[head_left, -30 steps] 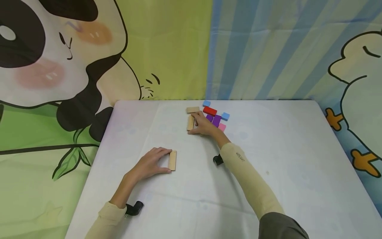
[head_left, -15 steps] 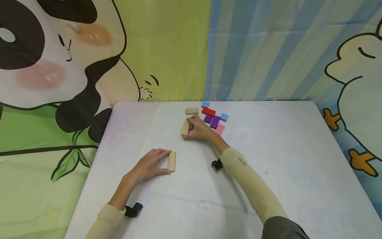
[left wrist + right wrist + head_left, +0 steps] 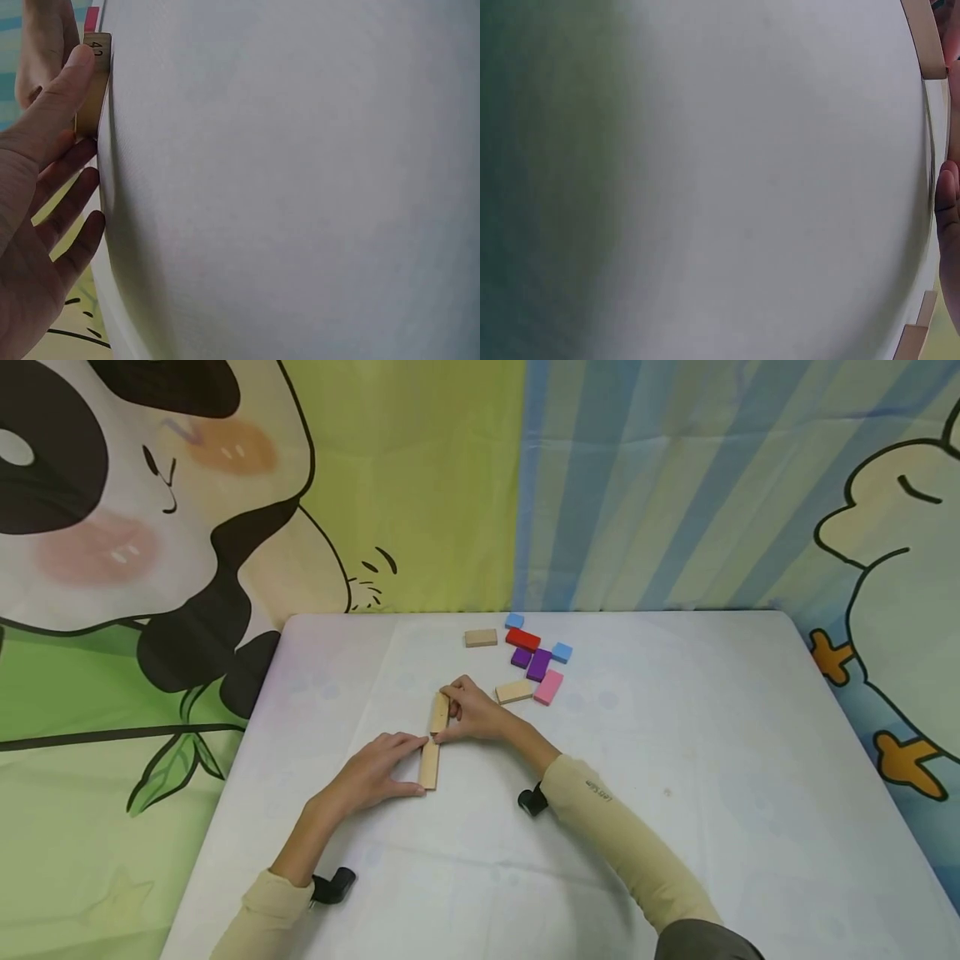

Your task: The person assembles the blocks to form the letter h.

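Note:
In the head view, my left hand pinches a plain wooden block lengthwise, thumb at its near end and fingers at its far end. My right hand pinches a second wooden block by its two ends. This second block lies just beyond the first, nearly end to end; whether they touch, I cannot tell. Dark marks show on the near end of the left hand's block in the left wrist view. Only part of the right hand enters the right wrist view, at its right edge.
Behind my right hand lie two more wooden blocks, a red block, purple blocks, a pink block and small blue blocks. All rest on a white-covered table, with a printed curtain behind its far edge.
My right hand has brought its wooden block from beside the coloured blocks toward me and leftward, up to the left hand's block. Another wooden block by the pink one has come into view. The left hand stays put.

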`<action>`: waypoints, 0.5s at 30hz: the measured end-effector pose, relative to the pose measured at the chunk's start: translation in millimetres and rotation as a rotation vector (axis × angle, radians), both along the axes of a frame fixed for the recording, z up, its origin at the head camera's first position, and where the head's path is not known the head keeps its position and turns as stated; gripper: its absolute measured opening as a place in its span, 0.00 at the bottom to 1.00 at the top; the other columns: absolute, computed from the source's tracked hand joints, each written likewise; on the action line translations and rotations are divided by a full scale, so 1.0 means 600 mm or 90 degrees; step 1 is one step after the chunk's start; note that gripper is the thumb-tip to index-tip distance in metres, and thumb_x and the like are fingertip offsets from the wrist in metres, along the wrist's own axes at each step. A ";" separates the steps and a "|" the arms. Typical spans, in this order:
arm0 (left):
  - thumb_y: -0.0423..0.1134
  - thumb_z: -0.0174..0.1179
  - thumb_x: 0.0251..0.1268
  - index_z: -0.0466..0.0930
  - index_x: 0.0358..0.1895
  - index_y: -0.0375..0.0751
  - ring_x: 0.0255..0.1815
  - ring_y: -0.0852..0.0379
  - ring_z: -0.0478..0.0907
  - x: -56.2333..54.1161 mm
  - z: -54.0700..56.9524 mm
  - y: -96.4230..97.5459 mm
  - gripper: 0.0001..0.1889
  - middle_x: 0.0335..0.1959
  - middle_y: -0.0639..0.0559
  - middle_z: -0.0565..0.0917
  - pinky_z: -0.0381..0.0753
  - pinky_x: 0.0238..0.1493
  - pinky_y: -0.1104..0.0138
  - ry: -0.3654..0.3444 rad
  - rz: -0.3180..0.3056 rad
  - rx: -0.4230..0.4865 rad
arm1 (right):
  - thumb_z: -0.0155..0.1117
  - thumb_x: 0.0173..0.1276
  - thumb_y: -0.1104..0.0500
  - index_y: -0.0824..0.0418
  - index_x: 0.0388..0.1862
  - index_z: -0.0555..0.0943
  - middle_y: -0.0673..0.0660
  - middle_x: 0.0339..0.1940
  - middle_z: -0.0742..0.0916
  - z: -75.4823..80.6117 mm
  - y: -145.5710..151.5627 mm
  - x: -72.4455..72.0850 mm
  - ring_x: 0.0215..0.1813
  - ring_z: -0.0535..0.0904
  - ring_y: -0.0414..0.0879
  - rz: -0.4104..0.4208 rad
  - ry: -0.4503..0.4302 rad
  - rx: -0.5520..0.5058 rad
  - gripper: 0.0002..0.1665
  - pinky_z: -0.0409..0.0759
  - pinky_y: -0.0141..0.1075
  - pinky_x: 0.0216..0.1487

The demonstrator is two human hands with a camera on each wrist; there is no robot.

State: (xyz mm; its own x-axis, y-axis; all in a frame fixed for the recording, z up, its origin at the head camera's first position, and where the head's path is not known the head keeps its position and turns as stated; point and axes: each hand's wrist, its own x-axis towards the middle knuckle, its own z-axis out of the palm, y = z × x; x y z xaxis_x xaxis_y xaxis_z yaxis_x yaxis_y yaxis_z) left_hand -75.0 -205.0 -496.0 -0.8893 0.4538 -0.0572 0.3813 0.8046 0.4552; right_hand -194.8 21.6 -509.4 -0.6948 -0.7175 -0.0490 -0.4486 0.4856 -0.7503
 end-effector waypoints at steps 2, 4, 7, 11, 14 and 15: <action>0.59 0.71 0.49 0.69 0.70 0.50 0.60 0.53 0.73 0.000 0.000 -0.001 0.42 0.62 0.54 0.77 0.77 0.58 0.55 0.002 -0.002 0.001 | 0.78 0.51 0.47 0.68 0.71 0.64 0.60 0.52 0.71 0.000 -0.004 0.003 0.41 0.71 0.40 0.004 0.005 0.001 0.54 0.73 0.24 0.42; 0.58 0.71 0.49 0.69 0.70 0.49 0.60 0.53 0.73 0.001 -0.001 -0.001 0.42 0.62 0.54 0.77 0.77 0.58 0.55 0.004 -0.003 0.002 | 0.78 0.51 0.47 0.69 0.71 0.65 0.59 0.51 0.71 0.000 -0.006 0.005 0.41 0.71 0.40 0.005 0.007 0.000 0.54 0.72 0.24 0.41; 0.58 0.70 0.50 0.68 0.70 0.49 0.61 0.52 0.73 0.002 -0.001 -0.001 0.42 0.62 0.54 0.76 0.76 0.58 0.54 0.006 -0.005 -0.001 | 0.78 0.52 0.47 0.69 0.70 0.65 0.59 0.50 0.71 0.002 -0.007 0.006 0.40 0.70 0.40 0.004 0.007 -0.003 0.53 0.72 0.25 0.41; 0.58 0.70 0.50 0.69 0.70 0.48 0.61 0.52 0.74 0.004 0.000 0.000 0.42 0.62 0.53 0.77 0.77 0.58 0.54 0.013 -0.003 -0.009 | 0.77 0.52 0.47 0.69 0.70 0.65 0.59 0.50 0.71 0.003 -0.010 0.007 0.40 0.70 0.41 0.011 0.005 0.008 0.52 0.71 0.25 0.42; 0.58 0.70 0.50 0.70 0.69 0.47 0.60 0.52 0.74 0.005 0.001 0.001 0.41 0.62 0.52 0.77 0.77 0.57 0.54 0.022 -0.004 -0.013 | 0.77 0.52 0.47 0.68 0.71 0.64 0.60 0.52 0.71 0.003 -0.013 0.007 0.41 0.70 0.40 0.019 0.002 0.021 0.54 0.71 0.25 0.42; 0.58 0.70 0.50 0.70 0.69 0.47 0.60 0.52 0.74 0.005 0.002 0.001 0.41 0.62 0.52 0.77 0.77 0.57 0.54 0.023 -0.004 -0.013 | 0.77 0.52 0.46 0.68 0.72 0.63 0.60 0.52 0.71 0.003 -0.014 0.007 0.41 0.70 0.40 0.019 0.001 0.025 0.54 0.71 0.25 0.43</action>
State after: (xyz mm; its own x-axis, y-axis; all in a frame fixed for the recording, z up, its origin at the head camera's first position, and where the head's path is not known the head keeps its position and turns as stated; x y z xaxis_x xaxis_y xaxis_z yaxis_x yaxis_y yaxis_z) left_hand -72.2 -204.6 -495.1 -0.8884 0.4578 -0.0348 0.4015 0.8113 0.4249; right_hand -190.9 13.2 -507.6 -0.6727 -0.7359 -0.0768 -0.4649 0.5011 -0.7299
